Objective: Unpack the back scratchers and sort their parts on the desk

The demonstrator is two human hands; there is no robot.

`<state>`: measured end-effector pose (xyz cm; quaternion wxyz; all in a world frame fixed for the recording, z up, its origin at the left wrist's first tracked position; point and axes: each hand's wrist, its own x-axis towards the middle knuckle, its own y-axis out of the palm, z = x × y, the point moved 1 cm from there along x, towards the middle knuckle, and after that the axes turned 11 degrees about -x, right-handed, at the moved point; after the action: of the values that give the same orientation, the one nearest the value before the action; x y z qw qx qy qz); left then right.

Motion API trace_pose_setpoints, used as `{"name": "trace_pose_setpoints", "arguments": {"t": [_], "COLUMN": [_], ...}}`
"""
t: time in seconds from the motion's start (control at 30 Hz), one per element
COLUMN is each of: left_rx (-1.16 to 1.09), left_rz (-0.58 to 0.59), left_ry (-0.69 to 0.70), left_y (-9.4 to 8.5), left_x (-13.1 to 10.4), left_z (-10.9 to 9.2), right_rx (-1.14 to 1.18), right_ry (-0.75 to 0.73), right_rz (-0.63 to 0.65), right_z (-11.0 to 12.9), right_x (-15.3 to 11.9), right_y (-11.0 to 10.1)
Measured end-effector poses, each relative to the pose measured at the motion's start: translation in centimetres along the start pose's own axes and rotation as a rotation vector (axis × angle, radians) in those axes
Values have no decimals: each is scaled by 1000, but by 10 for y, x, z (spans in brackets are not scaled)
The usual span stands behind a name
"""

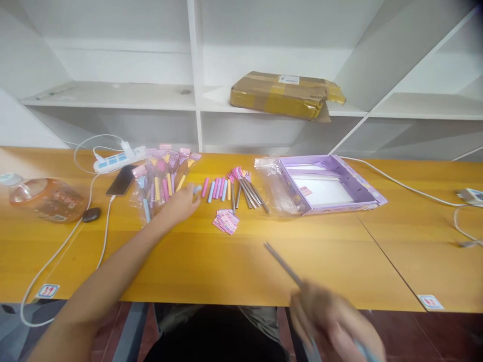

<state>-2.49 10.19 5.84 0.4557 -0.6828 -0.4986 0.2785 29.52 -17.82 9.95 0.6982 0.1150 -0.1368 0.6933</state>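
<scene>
My left hand (181, 205) reaches over the table with its fingertips closed on a light blue handle grip (197, 189). To its right lies a row of pink, blue, purple and yellow handle grips (218, 189). My right hand (332, 319), smeared by motion at the near edge, is wrapped round a back scratcher, whose thin metal rod (283, 263) points up and left. Something light blue shows below that hand, too blurred to make out. Metal back scratchers (249, 191) with pink and purple hand-shaped heads lie beyond, near small pink cards (226, 221).
Bagged back scratchers (165, 183) lie left of the grips. A purple box (332, 206) stands right, beside clear plastic bags (281, 188). Left are a phone (123, 180), a power strip (119, 160), cables and an orange bottle (49, 200). A taped carton (279, 95) rests on the shelf.
</scene>
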Motion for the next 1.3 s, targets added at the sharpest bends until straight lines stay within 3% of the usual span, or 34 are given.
{"name": "trace_pose_setpoints", "arguments": {"t": [0.1,0.27,0.37,0.47,0.57,0.77,1.07,1.3], "left_rx": [-157,-218,-221,-213,-210,-249,-298,-72], "left_rz": [-155,-194,-195,-186,-193,-227,-308,-467], "left_ry": [-172,-148,-64,12,46,63,5,-79], "left_y": [4,31,43,50,56,60,59,19], "left_x": [26,44,39,32,27,28,34,41], "left_z": [-4,-4,-1,-2,-3,-1,3,33], "right_rx": [-252,-425,-730,-1177,-1441,-1478,-1486,-1303], "right_ry": [102,140,128,155,235,180,138,-34], "right_rz": [91,39,-9,1,106,166,143,64], "right_z": [-14,-56,-78,-104,-134,-174,-167,-160], "right_x": [74,189,233,259,269,268,241,216], "right_y": [-8,-23,-33,-33,-23,-14,-24,-25]}}
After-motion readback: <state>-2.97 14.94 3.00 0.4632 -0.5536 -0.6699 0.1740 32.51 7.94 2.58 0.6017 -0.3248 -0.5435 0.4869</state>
